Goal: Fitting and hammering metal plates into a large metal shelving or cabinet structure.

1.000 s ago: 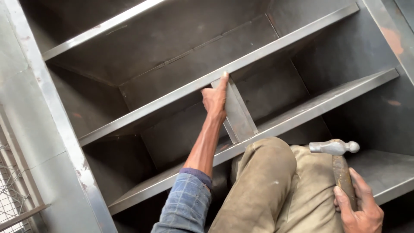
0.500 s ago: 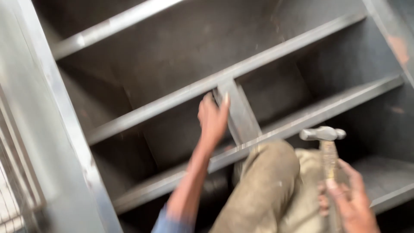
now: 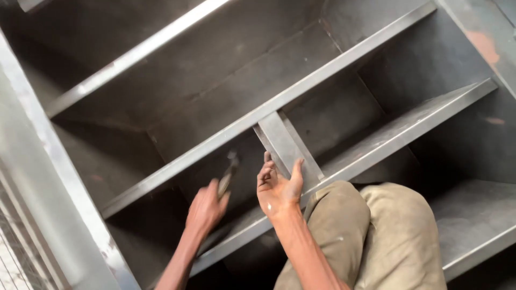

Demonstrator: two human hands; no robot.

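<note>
**Hand and hammer position at the shelf divider**

Since the earlier frames, the hammer [image 3: 228,173] has crossed from the right side of the bent knee [image 3: 371,236] to the left of the upright divider [image 3: 287,150]. The hand resting on that divider has also dropped from its upper end to its lower end.

1. Left hand [image 3: 205,208]: comes in from the bottom-left. Its fingers are wrapped closed around the hammer handle. The hammer is motion-blurred, with its head raised toward the underside of the middle shelf rail [image 3: 226,137], just left of the divider. Contact between head and rail cannot be determined.

2. Right hand [image 3: 277,189]: palm turned up toward the camera. The fingers [image 3: 264,174] are half curled and grip nothing. The thumb is extended and lies against the lower face of the divider, where the divider meets the front edge of the lower shelf [image 3: 376,145].

3. Divider: a flat steel strip standing between the middle rail and the lower shelf, tilted slightly in this view.

4. Surroundings: grey steel cabinet [image 3: 473,48] with three shelf levels. The knee, in khaki trousers, sits against the lower shelf's front edge, right of both hands. Wire mesh [image 3: 16,252] is at the bottom-left corner.
</note>
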